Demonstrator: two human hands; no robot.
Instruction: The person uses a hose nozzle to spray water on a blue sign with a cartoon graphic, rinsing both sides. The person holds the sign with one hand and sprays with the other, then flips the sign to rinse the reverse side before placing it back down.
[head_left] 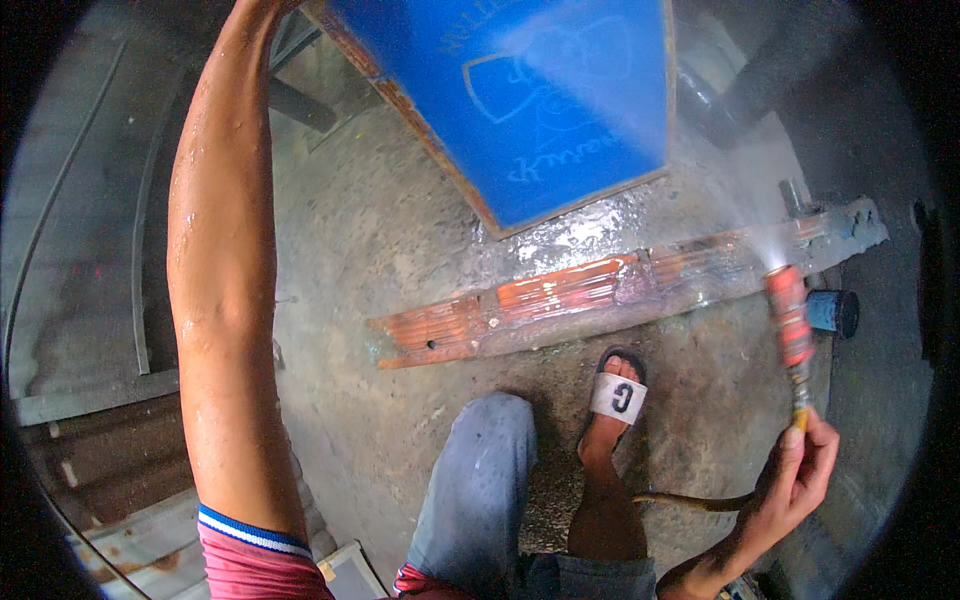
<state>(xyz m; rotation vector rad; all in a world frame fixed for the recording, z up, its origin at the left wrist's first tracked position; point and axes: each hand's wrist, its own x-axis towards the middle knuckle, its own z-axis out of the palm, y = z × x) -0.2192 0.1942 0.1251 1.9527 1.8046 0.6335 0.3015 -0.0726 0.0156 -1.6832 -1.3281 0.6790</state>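
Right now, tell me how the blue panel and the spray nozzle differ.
The blue panel is broad and flat; the spray nozzle is slim and rounded. The nozzle sends out white spray; the panel catches it. The nozzle is mainly red; the panel is blue with pale markings. Both are brightly coloured.

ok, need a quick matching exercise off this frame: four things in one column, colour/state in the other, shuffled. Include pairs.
Things:
1. Spray nozzle
2. Panel
3. Bricks
4. Sandal

Colour or state:
A. Orange and wet
B. White and black, being worn
C. Red, spraying, held by the right hand
D. Blue, with pale drawn lines

Pairs: 1-C, 2-D, 3-A, 4-B
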